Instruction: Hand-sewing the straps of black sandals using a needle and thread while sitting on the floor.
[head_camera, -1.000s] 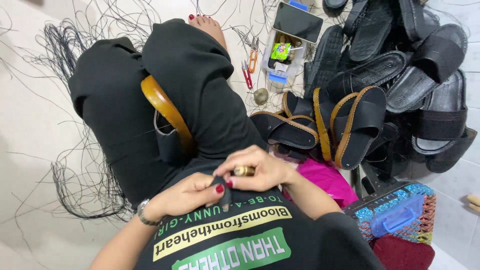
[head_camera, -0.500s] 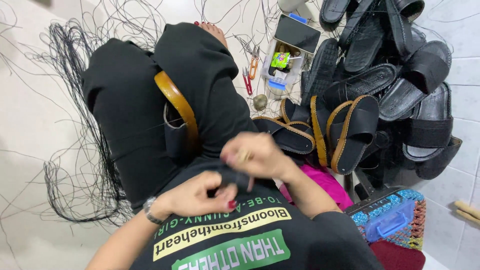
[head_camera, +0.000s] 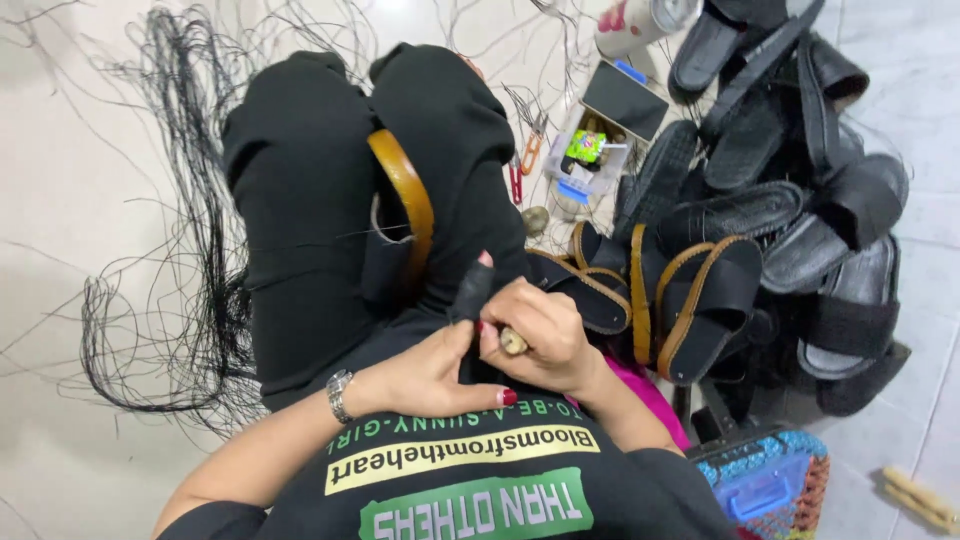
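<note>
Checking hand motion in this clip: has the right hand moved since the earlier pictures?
Yes. The right hand has dropped from beside the black-trousered knee toward the printed shirt, meeting the left hand.

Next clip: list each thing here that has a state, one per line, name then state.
Left hand: palm open, against the lap beside the right hand.
Right hand: closed round a wooden tool handle.
Brown-edged sandal: wedged on edge between the knees.
Sandal pile: heaped loosely on the floor.
Black thread: loose, tangled over the floor.
Small box: open, with small items inside.
Can: lying on its side.
</note>
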